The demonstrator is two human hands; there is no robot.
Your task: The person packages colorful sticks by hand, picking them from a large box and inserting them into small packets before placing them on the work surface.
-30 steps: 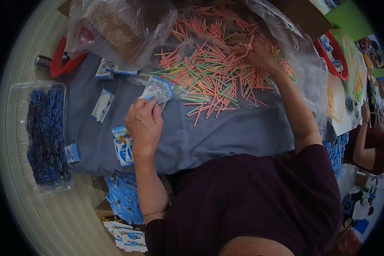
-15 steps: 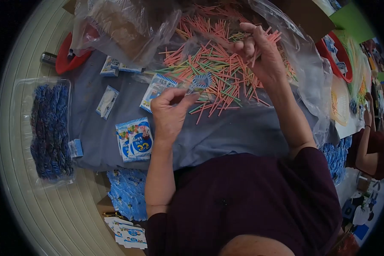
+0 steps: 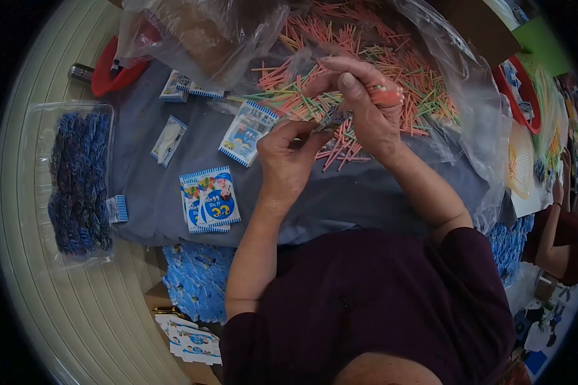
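Closed grips — right hand (image 3: 374,120) around sticks (image 3: 387,97), left hand (image 3: 285,157) on packet (image 3: 332,120)

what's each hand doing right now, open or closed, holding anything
Left hand: closed, pinching a small packet between thumb and fingers.
Right hand: partly curled, holding a bunch of pink sticks.
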